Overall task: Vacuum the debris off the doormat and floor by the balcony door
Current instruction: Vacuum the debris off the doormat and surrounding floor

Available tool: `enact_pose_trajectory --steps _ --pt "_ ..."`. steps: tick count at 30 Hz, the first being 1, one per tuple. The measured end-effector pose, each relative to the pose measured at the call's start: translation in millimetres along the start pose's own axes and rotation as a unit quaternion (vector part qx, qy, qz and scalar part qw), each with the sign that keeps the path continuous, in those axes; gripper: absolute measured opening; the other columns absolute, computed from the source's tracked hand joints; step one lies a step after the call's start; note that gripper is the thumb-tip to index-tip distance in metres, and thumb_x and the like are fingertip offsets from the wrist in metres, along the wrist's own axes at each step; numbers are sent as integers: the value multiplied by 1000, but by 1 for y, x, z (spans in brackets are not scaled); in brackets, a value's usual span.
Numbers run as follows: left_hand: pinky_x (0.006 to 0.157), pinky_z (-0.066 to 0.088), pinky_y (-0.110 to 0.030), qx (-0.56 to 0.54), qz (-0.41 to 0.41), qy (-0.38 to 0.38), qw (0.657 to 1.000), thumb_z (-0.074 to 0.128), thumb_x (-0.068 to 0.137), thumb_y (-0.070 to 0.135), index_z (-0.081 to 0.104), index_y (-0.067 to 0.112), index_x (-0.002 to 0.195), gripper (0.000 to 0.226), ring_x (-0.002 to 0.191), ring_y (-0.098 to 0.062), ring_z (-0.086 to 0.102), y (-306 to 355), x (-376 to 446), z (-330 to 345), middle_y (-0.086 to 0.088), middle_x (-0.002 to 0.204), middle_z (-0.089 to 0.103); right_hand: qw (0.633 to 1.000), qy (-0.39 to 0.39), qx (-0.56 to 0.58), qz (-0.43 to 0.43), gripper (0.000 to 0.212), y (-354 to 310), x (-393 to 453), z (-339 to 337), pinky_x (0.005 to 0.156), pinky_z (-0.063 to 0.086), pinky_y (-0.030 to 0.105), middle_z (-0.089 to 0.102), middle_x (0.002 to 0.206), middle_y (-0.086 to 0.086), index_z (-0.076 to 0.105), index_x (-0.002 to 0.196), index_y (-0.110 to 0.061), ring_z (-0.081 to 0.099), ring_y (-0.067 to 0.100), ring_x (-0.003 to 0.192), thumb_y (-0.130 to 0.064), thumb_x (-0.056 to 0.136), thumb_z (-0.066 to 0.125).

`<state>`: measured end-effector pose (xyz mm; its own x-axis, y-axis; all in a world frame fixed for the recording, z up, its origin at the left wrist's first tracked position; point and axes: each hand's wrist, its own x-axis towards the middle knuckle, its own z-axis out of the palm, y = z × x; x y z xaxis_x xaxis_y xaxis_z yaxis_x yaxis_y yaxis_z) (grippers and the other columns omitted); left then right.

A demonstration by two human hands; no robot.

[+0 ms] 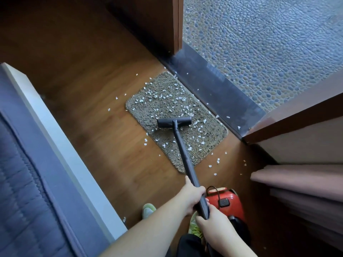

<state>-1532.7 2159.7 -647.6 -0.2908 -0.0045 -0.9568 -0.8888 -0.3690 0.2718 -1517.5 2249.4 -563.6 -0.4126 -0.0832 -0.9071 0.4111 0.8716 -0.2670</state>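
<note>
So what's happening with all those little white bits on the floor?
A person is vacuuming them up. Both hands grip the vacuum's dark tube: the left hand higher up, the right hand lower. The floor head sits on the doormat by the balcony door. White scraps are scattered over the mat and on the wooden floor around it. The red vacuum body sits by the person's feet.

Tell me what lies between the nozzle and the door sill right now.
Head view: doormat pile strewn with white debris, then a thin strip of wood floor before the sill.
</note>
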Motion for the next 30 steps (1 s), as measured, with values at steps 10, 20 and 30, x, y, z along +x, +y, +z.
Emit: enact_pose_trajectory --steps 10,20,30 --pt "50 53 -30 12 45 51 998 56 89 6 14 23 153 79 57 -20 59 71 37 -30 -13 89 54 998 25 -34 -42 47 -55 47 -11 71 39 25 66 113 6 47 134 -17 59 23 88 -31 90 52" --pt "58 55 -34 60 58 135 987 58 89 9 22 15 145 67 59 -21 55 153 134 -106 -21 125 53 998 25 -35 -43 34 -155 123 12 85 55 45 63 111 13 49 115 -10 65 35 99 -30 87 51" --pt "56 55 -31 91 45 147 984 53 97 12 22 16 146 58 60 -20 56 198 169 -132 -15 96 56 996 51 -71 -25 36 -204 153 13 86 50 36 58 119 15 43 121 -7 61 34 107 -31 95 47"
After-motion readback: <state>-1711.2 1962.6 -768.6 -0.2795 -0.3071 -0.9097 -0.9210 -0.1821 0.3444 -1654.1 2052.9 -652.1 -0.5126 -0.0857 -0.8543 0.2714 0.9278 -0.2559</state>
